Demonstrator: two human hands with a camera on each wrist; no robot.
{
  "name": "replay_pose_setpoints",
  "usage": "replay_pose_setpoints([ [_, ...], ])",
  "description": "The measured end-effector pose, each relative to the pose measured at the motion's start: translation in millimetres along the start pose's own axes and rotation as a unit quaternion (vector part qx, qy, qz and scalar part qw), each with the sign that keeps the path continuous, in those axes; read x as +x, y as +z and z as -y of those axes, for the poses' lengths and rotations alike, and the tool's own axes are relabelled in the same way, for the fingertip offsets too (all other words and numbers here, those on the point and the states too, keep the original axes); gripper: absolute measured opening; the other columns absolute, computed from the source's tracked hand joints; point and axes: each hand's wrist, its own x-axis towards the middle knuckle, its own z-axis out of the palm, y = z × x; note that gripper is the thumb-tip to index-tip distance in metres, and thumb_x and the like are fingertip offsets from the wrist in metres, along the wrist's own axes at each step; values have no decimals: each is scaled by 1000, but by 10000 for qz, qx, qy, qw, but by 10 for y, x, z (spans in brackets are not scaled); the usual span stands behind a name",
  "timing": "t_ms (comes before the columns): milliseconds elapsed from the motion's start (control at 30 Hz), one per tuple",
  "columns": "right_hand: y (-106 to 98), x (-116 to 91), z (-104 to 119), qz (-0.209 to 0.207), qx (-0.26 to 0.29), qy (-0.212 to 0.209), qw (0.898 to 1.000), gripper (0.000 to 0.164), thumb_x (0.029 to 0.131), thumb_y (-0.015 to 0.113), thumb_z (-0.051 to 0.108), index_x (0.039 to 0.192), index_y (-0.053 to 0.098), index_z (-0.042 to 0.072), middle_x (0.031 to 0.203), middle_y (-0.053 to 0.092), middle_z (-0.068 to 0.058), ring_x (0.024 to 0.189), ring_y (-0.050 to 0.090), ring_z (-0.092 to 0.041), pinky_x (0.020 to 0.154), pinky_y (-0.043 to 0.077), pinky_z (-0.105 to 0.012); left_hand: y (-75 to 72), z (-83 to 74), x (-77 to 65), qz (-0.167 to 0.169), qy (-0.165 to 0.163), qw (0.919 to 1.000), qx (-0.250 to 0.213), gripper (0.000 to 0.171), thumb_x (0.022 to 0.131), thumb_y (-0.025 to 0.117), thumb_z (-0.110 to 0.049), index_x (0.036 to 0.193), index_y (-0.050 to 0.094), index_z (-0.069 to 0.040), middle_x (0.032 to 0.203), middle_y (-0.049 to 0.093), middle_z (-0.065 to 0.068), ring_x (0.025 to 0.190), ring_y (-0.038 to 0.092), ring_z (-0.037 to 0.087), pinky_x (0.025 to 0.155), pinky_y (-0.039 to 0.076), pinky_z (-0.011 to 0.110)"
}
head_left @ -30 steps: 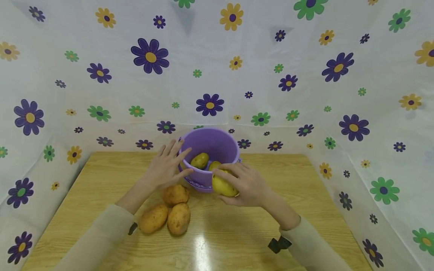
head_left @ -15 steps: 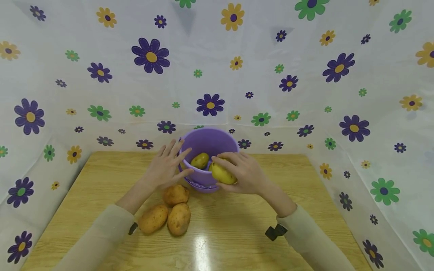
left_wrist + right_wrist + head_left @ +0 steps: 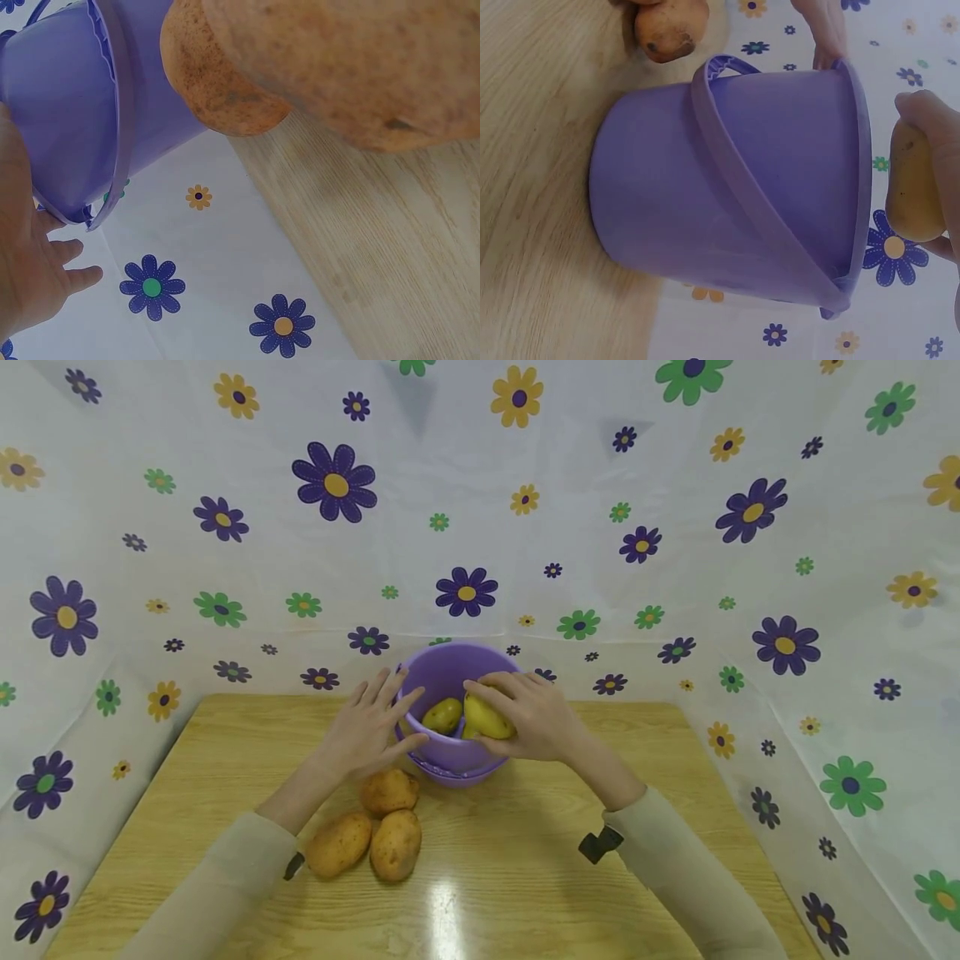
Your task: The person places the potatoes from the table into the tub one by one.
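A purple bucket (image 3: 442, 753) stands upright on the table, its mouth tilted toward me in the head view. My left hand (image 3: 363, 727) is spread at its left rim, fingers straight, with the thumb reaching the front rim. My right hand (image 3: 540, 714) grips a smooth yellow mango (image 3: 487, 717) over the bucket's right front rim. In the right wrist view that held mango (image 3: 915, 182) shows just beyond the rim, with fingers curled round it. Inside the bucket lies a greenish-yellow mango (image 3: 442, 716); another yellow one is partly hidden below the held one.
Several brown potatoes lie in a cluster left of the bucket, the nearest a potato (image 3: 396, 845) beside my left forearm. The bucket's handle (image 3: 742, 180) hangs down its outside. A white flowered cloth (image 3: 480, 527) rises behind and beside the wooden table (image 3: 540, 877).
My right hand has moved up and slightly left with the mango, from in front of the bucket to over its rim. The left hand has stayed at the rim.
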Motion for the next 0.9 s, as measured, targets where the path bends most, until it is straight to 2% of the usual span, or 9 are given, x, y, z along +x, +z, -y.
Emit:
replay_pose_setpoints([
  [200,94,90,-121,222,124,362,9990,77,81,85,50,145,62,13,127,71,-12,102,75,-30,85,63,-40,-13,-11,5,12,-30,10000,-41,81,103,51,-65,167,33,-19,178,17,17,165,13,44,132,22,66],
  [400,157,146,-196,316,146,456,9984,76,81,85,49,144,62,12,126,72,-14,97,75,-29,81,62,-39,-16,-18,3,107,-53,9999,-69,82,103,50,-66,167,31,-20,178,16,17,166,11,43,132,21,66],
  [533,204,184,-231,461,138,531,9974,76,83,86,47,145,62,12,126,72,-14,97,75,-30,83,63,-39,-26,-15,-5,82,-57,9999,-82,81,103,50,-66,167,32,-20,178,16,17,166,12,44,132,21,66],
  [900,304,279,-294,1577,43,826,9840,75,89,80,50,151,55,16,127,69,-11,94,70,-24,77,61,-36,-17,-12,-6,59,-17,9999,-82,81,103,48,-67,167,32,-20,178,15,17,166,11,43,132,20,66],
])
